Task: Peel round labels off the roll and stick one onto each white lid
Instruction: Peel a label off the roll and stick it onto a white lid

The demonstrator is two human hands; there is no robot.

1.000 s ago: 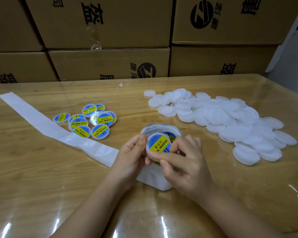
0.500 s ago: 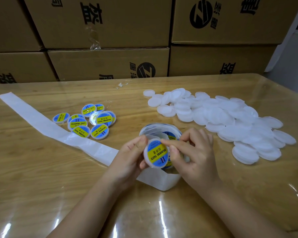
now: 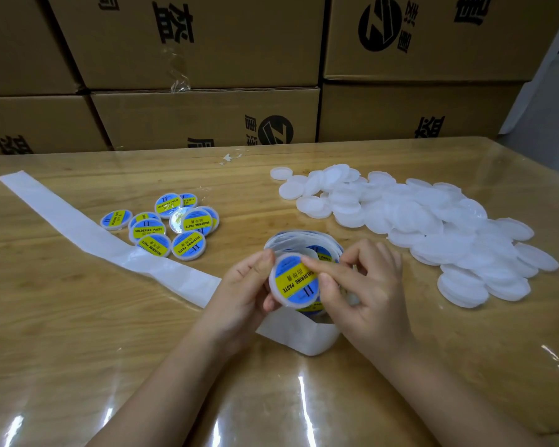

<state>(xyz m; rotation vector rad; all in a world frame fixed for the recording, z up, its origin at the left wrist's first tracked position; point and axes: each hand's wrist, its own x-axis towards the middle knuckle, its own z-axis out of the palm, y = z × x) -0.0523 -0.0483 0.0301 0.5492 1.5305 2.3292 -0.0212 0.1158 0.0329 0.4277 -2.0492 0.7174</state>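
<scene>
The lid (image 3: 292, 282) is held face up over the roll (image 3: 304, 240) at mid tabletop (image 3: 78, 350). Its blue label reads "SOLDERING PASTE" and "II" on a yellow band. The band's long axis runs from 2 to 8 o'clock, and the words read upside down. The left hand (image 3: 242, 295) grips the rim at 9 o'clock. The right hand (image 3: 365, 295) pinches the lid, with its forefinger laid across the label's top and its thumb at 4 o'clock. Labelled lids (image 3: 162, 227) with the same print lie at 10 o'clock and blank lids (image 3: 433, 227) at 2 o'clock. The boxes (image 3: 207, 43) behind bear black characters and a round logo
</scene>
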